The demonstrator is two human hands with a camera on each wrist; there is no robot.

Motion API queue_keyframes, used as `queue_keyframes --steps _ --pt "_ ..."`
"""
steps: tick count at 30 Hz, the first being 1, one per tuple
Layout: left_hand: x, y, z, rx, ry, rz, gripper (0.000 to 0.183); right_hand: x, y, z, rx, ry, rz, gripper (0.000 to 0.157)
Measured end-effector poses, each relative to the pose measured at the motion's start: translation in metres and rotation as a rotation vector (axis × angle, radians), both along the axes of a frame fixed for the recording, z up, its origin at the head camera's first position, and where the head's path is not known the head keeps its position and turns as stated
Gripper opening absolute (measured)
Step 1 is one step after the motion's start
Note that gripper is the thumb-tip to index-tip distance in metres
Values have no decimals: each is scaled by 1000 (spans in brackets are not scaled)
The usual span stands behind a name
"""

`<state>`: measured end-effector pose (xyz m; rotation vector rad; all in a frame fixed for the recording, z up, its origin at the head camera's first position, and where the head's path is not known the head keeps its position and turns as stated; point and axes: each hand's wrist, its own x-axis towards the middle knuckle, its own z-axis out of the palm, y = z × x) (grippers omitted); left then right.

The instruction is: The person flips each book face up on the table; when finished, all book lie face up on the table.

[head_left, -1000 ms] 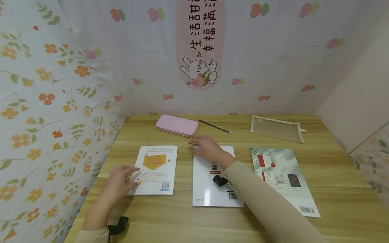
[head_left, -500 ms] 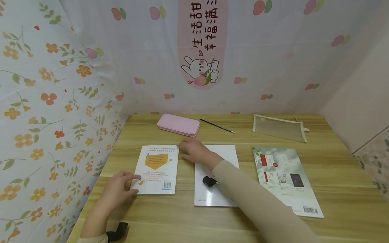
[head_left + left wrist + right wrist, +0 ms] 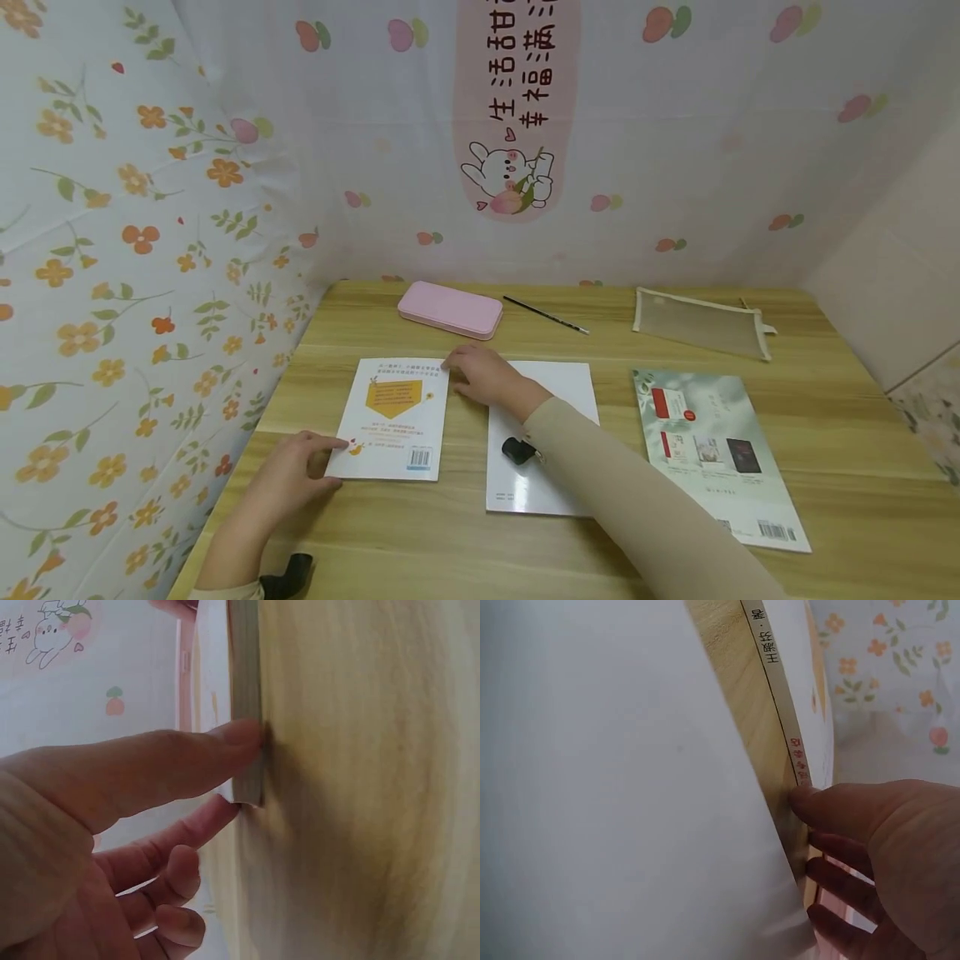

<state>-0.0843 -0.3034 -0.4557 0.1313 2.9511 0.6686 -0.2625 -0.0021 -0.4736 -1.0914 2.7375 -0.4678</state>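
1. Wooden table (image 3: 825, 433): carries every item, with floral cloth walls on the left and behind.
2. Green-covered book (image 3: 716, 450): lies flat at the right, well apart from both hands.
3. White book (image 3: 558, 392): lies flat in the middle; the right forearm crosses it.
4. Small book with the yellow panel (image 3: 393, 417): lies flat at front left, between the two hands.
5. Mesh pouch (image 3: 701, 323), pink case (image 3: 450, 309) and pencil (image 3: 545, 314): set along the far edge, untouched.
6. Right hand (image 3: 483, 379): fingers extended, thumb tip against the small book's spine at the far right corner, as the right wrist view shows (image 3: 870, 825); nothing is gripped. The contact looks placed to steady or nudge that edge.
7. Left hand (image 3: 288, 475): thumb and a fingertip meet the book's near left corner in the left wrist view (image 3: 150, 780), lightly bracketing it rather than clamping; the remaining fingers curl loosely.
8. Change from a second ago: the right hand has travelled left, off the white book, to the small book's far corner. The left hand remains at the near corner; the book has barely shifted.
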Motion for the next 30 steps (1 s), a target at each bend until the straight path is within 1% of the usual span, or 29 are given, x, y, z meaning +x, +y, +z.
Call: queue_keyframes --steps 3,6,10,16,21,23,30 --pt "0 -1 -1 7 5 12 50 -1 -2 -2 -35 -3 14 37" --pt "1 -1 -1 8 28 18 49 -3 -4 -3 -75 -10 6 36" --pt "0 -2 -2 1 47 9 47 -3 -6 -5 -113 -14 -38 37" --pt "-1 -3 -4 -17 29 8 47 -2 -8 -4 -149 -16 -102 35" --pt "-3 -3 -4 -15 36 5 46 -1 -6 -1 -180 -6 -158 34" --pt "-3 -3 -4 -11 35 9 45 -1 -6 0 -186 3 -159 34" --pt "-2 -4 -5 -7 32 12 50 -3 -4 2 -155 71 -112 32"
